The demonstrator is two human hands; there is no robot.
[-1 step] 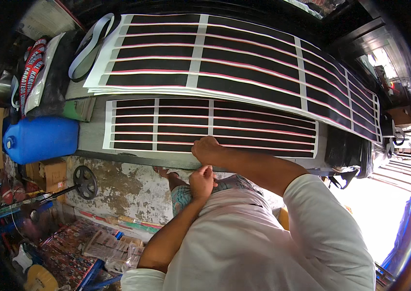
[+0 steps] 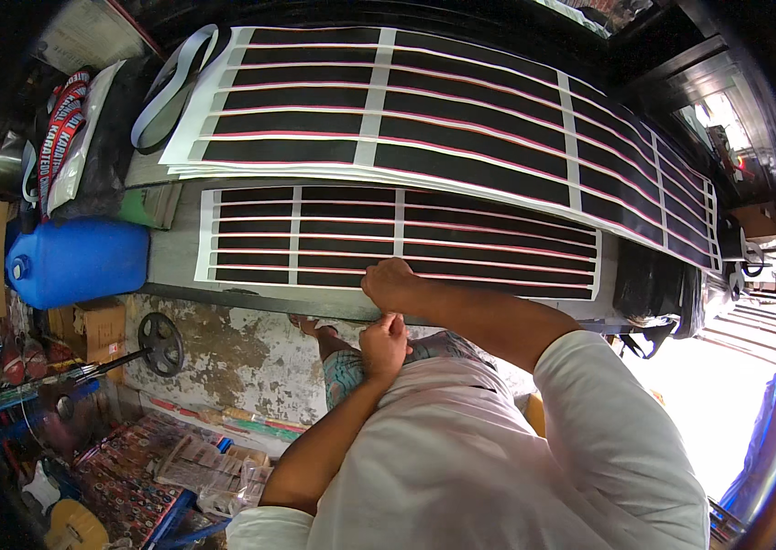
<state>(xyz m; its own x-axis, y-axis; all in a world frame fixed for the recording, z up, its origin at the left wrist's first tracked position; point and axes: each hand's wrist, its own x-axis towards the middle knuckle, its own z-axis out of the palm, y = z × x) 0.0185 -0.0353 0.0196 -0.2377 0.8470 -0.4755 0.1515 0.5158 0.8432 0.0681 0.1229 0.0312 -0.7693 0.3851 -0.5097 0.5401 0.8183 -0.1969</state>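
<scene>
Still unmoved: right hand (image 2: 390,284) flat on the striped sheet (image 2: 406,236), left hand (image 2: 384,344) (seemingly) pinching its near edge.

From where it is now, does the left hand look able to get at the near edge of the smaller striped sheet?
Probably yes: the left hand sits just below the smaller striped sheet, beside the right hand already on its edge, nothing between.

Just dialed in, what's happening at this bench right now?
A person leans over a workbench with both hands at the near edge of a white sheet of black strips. The right hand rests on that edge, and the left hand is closed just below it, seemingly pinching something too small to make out. A larger stack of similar sheets lies behind, and a blue jerrycan sits to the left.
</scene>
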